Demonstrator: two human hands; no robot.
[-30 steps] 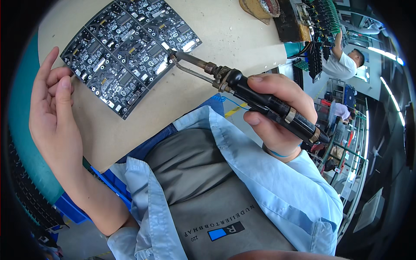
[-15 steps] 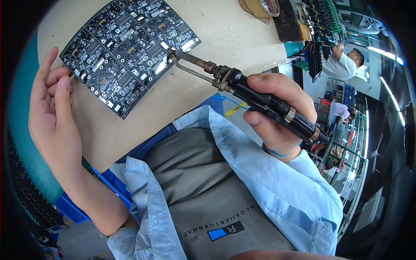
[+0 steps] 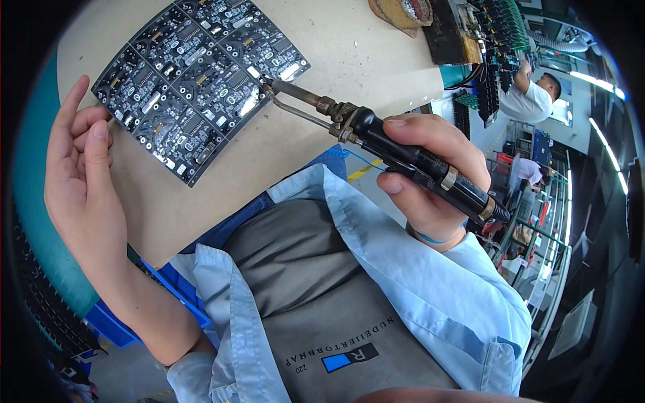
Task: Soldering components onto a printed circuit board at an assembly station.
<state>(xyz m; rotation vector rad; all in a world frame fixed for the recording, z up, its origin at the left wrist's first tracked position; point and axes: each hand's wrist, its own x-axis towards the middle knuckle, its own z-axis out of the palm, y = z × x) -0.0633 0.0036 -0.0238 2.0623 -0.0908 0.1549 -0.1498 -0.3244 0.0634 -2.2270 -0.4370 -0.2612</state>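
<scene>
A dark panel of joined circuit boards (image 3: 195, 91), crowded with small parts, lies on the tan worktop at the upper left. My left hand (image 3: 84, 161) is beside its left edge, index finger stretched out, thumb raised and the other fingers partly bent. Some of those fingertips meet the panel's edge, without a clear grip on it. In my right hand (image 3: 437, 174) is a black soldering iron (image 3: 396, 144) with a thin metal tube along its shaft. Its tip reaches the panel's right side, close to a shiny silver patch; the exact contact is too small to make out.
The tan worktop (image 3: 349, 54) has small specks on it and a green surface (image 3: 57, 269) along its left. At the back right stand a round tan holder (image 3: 403, 13) and a dark stained block (image 3: 451, 33). Another person (image 3: 531, 97) works farther right, near racks (image 3: 537, 228).
The circuit board panel has shifted very slightly left. Both hands and the soldering iron are in nearly the same place.
</scene>
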